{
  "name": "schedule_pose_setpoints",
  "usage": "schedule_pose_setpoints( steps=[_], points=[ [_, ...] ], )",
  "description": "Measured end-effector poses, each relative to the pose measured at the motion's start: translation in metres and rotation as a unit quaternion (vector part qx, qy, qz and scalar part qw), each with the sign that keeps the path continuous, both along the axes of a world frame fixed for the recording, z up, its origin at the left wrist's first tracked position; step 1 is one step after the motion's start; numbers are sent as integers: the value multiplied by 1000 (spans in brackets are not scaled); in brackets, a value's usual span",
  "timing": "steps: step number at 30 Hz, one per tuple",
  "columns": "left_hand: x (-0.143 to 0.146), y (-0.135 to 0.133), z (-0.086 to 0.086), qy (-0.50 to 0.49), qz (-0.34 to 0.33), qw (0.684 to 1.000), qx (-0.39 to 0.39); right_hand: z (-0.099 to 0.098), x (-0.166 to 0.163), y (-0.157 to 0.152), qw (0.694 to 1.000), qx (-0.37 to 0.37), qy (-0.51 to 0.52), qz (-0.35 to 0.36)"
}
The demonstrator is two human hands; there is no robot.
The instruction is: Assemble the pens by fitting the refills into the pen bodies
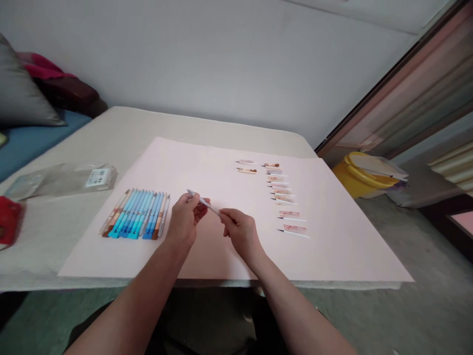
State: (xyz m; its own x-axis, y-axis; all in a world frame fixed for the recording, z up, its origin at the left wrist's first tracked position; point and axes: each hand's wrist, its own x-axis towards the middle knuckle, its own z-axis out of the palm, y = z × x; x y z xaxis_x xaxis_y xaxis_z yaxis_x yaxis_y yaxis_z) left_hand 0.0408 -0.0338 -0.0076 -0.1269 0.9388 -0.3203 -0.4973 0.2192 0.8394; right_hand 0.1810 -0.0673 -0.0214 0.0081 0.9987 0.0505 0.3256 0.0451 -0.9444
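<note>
A pale, whitish pen [209, 204] is held slanted above the pink sheet [221, 256], between both hands. My left hand [186, 217] closes its fingers round the upper left end. My right hand [239, 229] pinches the lower right end, hiding its tip. Left of my hands lies a row of pens [136, 214], mostly blue, with some brown and clear ones, side by side. To the right, a column of separated pen parts [291, 228] lies on the sheet: thin white refills with dark tips beside pinkish and tan barrels.
A clear plastic bag [66, 180] with a white label lies on the table's left side. A red object [9, 219] sits at the left edge. A yellow bucket [354, 175] stands on the floor to the right. A grey cushion [25, 93] is at the back left, by the wall.
</note>
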Motion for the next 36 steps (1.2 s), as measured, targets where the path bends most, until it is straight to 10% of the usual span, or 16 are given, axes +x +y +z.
schedule_pose_setpoints(
  steps=[4,12,20,26,36],
  points=[
    [0,-1,1,3,-1,1000,11,-1,1,3,993,-78,86,15],
    [2,-2,3,1,6,1000,-1,-1,-3,-4,981,74,-178,2],
    [4,-2,1,-10,-11,1000,9,3,-4,-2,996,-74,29,42],
    [-1,2,0,-64,-39,997,7,8,-5,0,943,-214,248,51],
    [-4,2,4,-50,-6,998,22,6,-11,-4,958,-181,217,48]
  ],
)
